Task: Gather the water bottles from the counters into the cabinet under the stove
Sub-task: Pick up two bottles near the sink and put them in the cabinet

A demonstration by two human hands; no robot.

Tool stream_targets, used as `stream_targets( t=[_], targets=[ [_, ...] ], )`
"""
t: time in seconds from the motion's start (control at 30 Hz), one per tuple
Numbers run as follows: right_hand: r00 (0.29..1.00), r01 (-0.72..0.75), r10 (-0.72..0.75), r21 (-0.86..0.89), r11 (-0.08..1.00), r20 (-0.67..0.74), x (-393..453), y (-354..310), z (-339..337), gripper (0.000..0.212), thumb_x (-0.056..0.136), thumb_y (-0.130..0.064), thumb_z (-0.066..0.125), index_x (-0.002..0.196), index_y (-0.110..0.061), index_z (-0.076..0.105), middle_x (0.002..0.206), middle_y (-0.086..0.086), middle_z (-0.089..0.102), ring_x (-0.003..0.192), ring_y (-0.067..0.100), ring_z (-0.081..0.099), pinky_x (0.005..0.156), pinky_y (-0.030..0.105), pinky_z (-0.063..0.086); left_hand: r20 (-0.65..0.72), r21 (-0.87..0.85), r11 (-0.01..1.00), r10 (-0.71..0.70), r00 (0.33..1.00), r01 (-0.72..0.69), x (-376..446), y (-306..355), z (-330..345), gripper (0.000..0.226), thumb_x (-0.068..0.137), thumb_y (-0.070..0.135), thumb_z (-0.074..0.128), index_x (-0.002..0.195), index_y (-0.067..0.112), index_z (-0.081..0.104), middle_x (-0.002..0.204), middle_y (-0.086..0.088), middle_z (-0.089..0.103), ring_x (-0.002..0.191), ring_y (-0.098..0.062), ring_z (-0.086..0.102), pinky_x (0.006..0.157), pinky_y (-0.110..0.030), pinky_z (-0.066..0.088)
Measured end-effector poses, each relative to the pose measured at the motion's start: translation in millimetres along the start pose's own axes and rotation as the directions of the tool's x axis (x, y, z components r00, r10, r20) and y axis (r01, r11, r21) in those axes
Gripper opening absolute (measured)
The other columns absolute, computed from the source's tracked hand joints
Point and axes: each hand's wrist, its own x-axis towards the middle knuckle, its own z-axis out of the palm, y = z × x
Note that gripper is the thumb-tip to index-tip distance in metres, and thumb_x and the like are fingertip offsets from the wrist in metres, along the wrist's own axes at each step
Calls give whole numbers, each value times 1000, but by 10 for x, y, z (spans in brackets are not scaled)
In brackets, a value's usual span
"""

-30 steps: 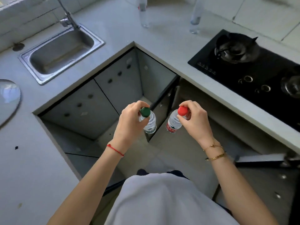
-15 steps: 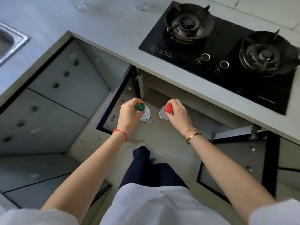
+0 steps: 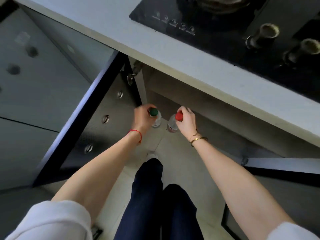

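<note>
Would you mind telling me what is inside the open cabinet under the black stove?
Only a bare brown floor and back wall show inside the open cabinet; the white counter edge covers its depth. Both clear plastic bottles, green-capped and red-capped, hang at its mouth.

From my remote seat the feed is soft and evenly lit, a cool daylight cast falling from above onto the pale counter (image 3: 173, 54), with no hard glare except faint sheen on the black stove (image 3: 259, 18) glass. Under the counter the open cabinet (image 3: 199, 104) sits in dull shadow, and the open door (image 3: 103, 118) panel reads dark and grainy. Overall detail is smeared, as if by motion or compression: the stove knobs (image 3: 263, 35) look blurry, and edges bend outward from wide-angle distortion. My forearms throw only weak, diffuse shadows.
</note>
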Motion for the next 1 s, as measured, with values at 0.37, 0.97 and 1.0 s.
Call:
stream_targets(
  t=[0.37, 0.97, 1.0],
  targets=[
    [992, 123, -126, -328, 937, 12, 1199, 1061, 1506, 27, 93, -16, 57, 116, -3, 53, 109, 19, 65, 93, 33, 66, 73, 33, 52, 1, 12, 998, 65, 998, -65, 1307, -1271, 1293, 31, 73, 1, 72, 102, 13, 74, 104, -9, 75, 98, -22, 69, 88, -20, 47],
    [998, 49, -59, -272, 961, -29, 1757, 1423, 1945, 33, 93, -15, 54, 124, -5, 50, 116, 22, 61, 100, 39, 63, 80, 39, 50, 115, 37, 997, 67, 991, -72, 2080, -1502, 2075, 38, 81, -2, 59, 115, 12, 69, 117, -15, 71, 113, -35, 63, 101, -43, 49],
    [998, 48, -54, -232, 972, -19, 1741, 1419, 1944, 38, 92, -16, 56, 128, -5, 49, 120, 22, 59, 102, 40, 62, 82, 39, 50, 134, 46, 997, 61, 989, -67, 2059, -1482, 2067, 42, 82, -2, 56, 119, 13, 67, 120, -14, 69, 115, -35, 62, 103, -42, 48]
  ],
)
